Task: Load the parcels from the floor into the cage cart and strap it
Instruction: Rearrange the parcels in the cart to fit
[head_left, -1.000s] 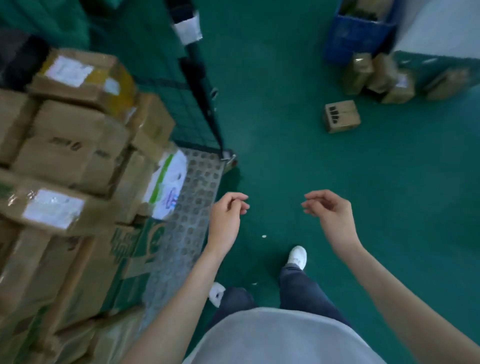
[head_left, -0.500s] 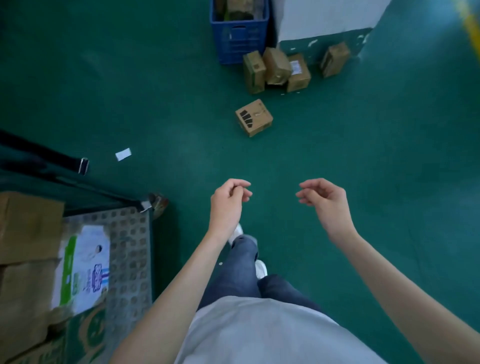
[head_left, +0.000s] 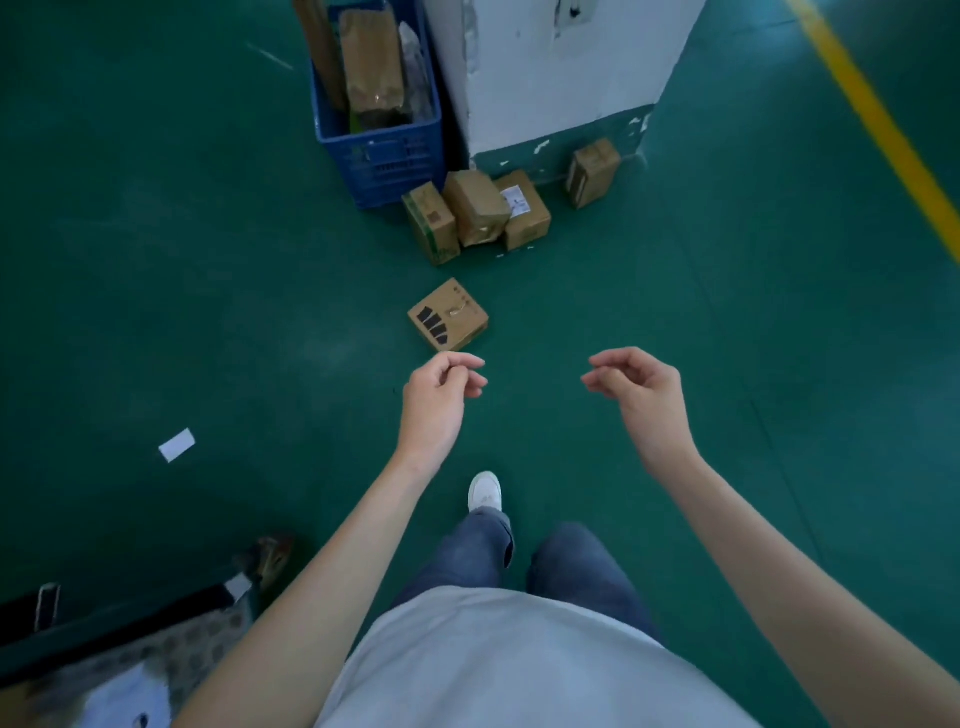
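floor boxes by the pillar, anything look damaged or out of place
The middle box of the cluster beside the blue crate looks crumpled and sits tilted on its neighbours. A white paper scrap lies loose on the green floor. The lone box nearest the hands looks intact.

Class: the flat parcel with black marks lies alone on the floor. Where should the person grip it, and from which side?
Judged best: grip the flat parcel by two opposite side edges, coming from above. It lies low, flat, corner toward the person, apart from other boxes, so every side is free.
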